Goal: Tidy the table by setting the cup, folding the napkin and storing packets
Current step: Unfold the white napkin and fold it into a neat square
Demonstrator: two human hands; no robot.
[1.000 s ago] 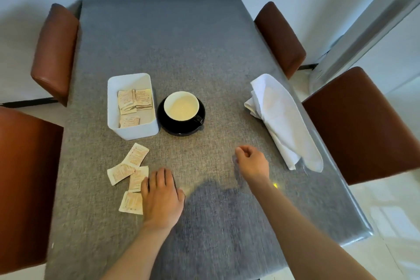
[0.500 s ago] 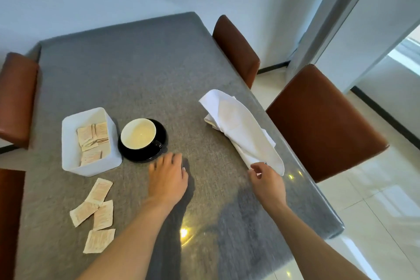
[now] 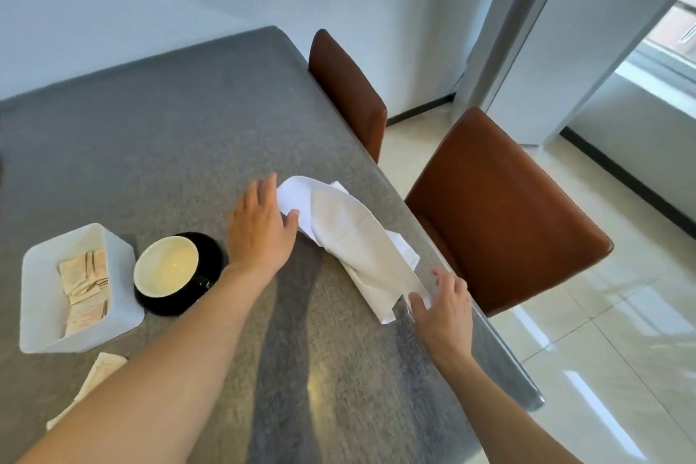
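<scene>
A crumpled white napkin (image 3: pixel 350 237) lies along the right edge of the grey table (image 3: pixel 169 124). My left hand (image 3: pixel 260 226) rests at its far end, fingers spread and thumb on the cloth. My right hand (image 3: pixel 444 301) pinches the napkin's near corner between thumb and fingers. A cream cup (image 3: pixel 165 266) sits on a black saucer (image 3: pixel 212 249) left of my left wrist. A white box (image 3: pixel 116 267) beside it holds several packets (image 3: pixel 83 275). Loose packets (image 3: pixel 101 365) lie on the table near the box, partly hidden by my left forearm.
Two brown chairs stand along the table's right side, a near chair (image 3: pixel 497 207) close behind my right hand and a far chair (image 3: pixel 346 87). Glossy floor tiles (image 3: pixel 602 350) lie beyond the table's right edge.
My left hand moved from the table near the cup up to the napkin's far end. My right hand stayed at the near corner. The view swung further right.
</scene>
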